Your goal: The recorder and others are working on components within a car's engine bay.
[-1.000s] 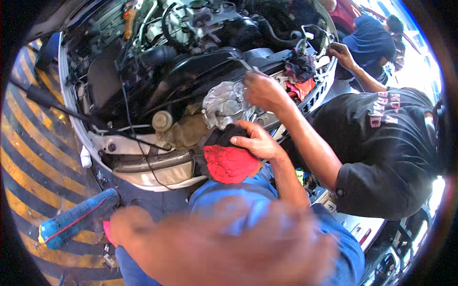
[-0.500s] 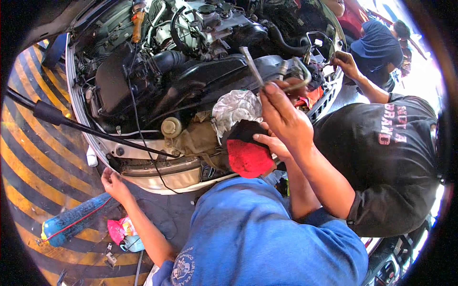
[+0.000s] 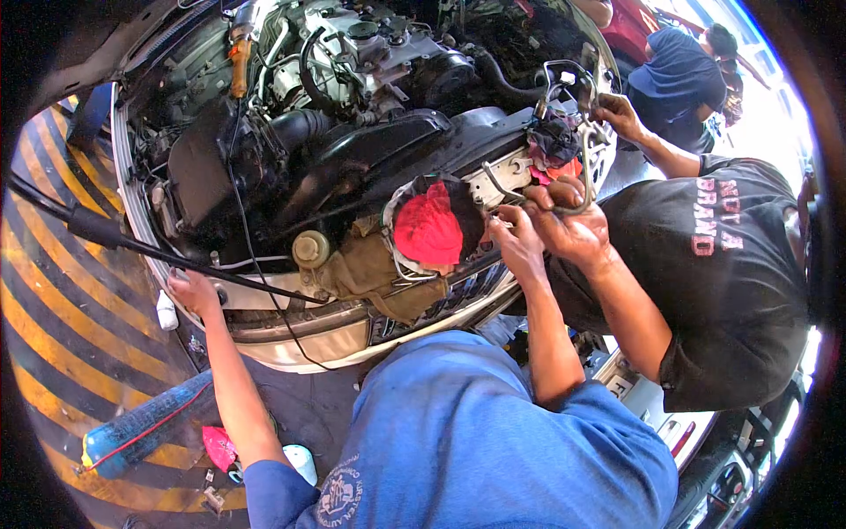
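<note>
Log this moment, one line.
left hand: at pale car panel | right hand: beside co-worker's hand | bent metal tube: in co-worker's hand

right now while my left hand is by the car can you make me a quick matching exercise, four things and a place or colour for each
Column one:
1. cap
2. blue cylinder
3. bent metal tube
4. your left hand

Column two:
A. held by the co-worker in black
B. at the front corner of the car
C. red and black
D. lying on the striped floor

Pairs: 1-C, 2-D, 3-A, 4-B
</note>
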A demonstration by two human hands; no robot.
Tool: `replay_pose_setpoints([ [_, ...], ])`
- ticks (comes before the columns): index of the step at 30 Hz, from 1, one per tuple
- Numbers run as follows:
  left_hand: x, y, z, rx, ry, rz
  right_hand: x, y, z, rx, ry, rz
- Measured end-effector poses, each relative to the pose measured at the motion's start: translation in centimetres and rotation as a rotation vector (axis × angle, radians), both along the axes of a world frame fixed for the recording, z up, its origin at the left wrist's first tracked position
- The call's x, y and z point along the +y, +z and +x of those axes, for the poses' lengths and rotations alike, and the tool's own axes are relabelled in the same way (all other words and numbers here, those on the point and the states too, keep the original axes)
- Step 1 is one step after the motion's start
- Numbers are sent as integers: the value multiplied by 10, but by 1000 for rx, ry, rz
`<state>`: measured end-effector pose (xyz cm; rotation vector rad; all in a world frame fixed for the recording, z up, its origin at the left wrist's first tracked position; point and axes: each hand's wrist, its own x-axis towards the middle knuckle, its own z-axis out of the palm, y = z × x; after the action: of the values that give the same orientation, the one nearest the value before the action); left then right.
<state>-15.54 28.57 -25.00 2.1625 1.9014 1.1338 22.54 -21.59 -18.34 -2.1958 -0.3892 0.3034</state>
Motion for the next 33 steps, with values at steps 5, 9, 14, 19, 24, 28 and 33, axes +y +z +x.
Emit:
replay_pose_setpoints([
  [5, 3, -12, 10, 475, 254, -250, -17, -33, -1, -43, -139, 108],
  [9, -3, -13, 11, 344, 195, -176, -16, -83, -6, -478, -335, -209],
  [14, -13, 0, 14, 444, 110, -328, -6, -94, -5, -392, -266, -212],
  [19, -20, 4, 22, 555, 148, -376, 14, -59, -8, -169, -402, -137],
  [24, -18, 4, 21, 562, 164, -285, 19, -61, -9, -299, -416, -101],
  [28, -20, 8, 23, 621, 166, -206, 7, -90, 2, -416, -313, 55],
  [33, -31, 19, 31, 633, 140, -185, -2, -100, 0, -385, -294, -218],
])
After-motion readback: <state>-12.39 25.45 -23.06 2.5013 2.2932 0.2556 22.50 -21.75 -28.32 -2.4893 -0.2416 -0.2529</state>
